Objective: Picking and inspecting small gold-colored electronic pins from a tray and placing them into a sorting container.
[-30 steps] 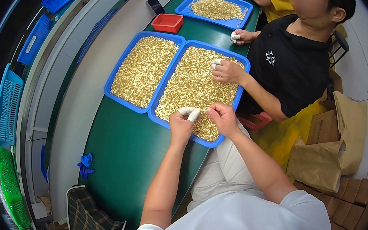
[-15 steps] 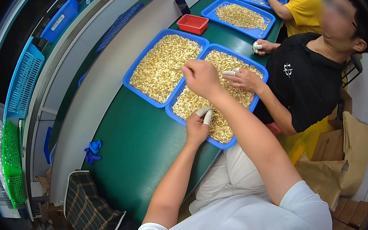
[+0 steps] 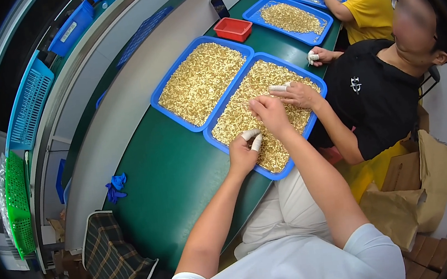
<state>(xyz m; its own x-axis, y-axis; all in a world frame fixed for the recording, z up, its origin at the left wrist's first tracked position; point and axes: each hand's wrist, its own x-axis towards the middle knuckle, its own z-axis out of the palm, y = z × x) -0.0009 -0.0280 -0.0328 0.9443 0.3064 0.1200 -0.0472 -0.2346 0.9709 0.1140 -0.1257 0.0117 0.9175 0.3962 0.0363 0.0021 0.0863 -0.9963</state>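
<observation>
A blue tray full of small gold-coloured metal pieces lies before me. Over its near left part is my left hand, thumb and forefinger in white finger cots, tips bent toward each other. My right hand hovers over the middle of the same tray, fingers curled into a pinch. Whether either hand holds a piece is too small to make out. A co-worker's hand, also with white finger cots, reaches into this tray from the right, close beside my right hand.
A second blue tray of gold pieces adjoins on the left. Beyond stand a red box, a phone and another blue tray. Blue gloves lie on the green table. Two co-workers sit along the right side.
My right hand has moved right and nearer, from above the tray's left side to its middle, beside the co-worker's hand. My left hand has shifted only slightly.
</observation>
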